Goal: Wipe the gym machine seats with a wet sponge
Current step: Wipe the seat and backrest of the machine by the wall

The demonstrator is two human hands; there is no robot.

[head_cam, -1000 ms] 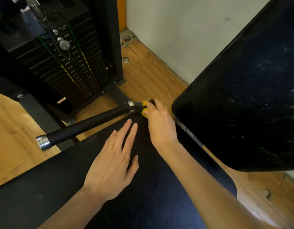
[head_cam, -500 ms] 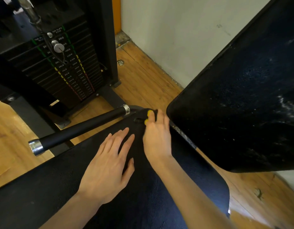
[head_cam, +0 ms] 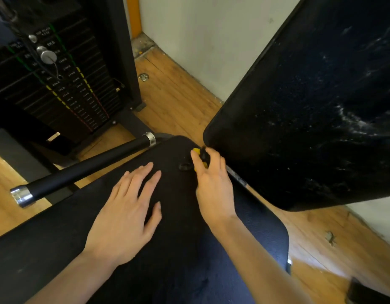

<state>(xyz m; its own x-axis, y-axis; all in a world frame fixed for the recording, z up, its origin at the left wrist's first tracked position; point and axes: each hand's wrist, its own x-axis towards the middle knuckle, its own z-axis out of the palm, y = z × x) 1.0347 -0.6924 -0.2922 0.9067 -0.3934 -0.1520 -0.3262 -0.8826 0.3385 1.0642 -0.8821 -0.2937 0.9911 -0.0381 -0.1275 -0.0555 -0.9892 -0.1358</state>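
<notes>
Right hand has slid the sponge from beside the handlebar end toward the foot of the backrest

The right hand (head_cam: 212,183) grips a yellow sponge (head_cam: 197,151), mostly hidden under curled fingers, at the far end of the black seat pad (head_cam: 189,260), just below the lower corner of the tilted backrest pad (head_cam: 310,117). The left hand (head_cam: 126,216) lies flat on the seat, fingers straight and spread, holding nothing, seemingly bracing. The black handlebar (head_cam: 84,170) with chrome caps runs to the left, in front of the weight stack (head_cam: 58,84). The step in hand looks like wiping the seat's far edge; next would likely call for drawing the sponge back across the seat, or lifting it to the backrest, which shows whitish streaks
</notes>
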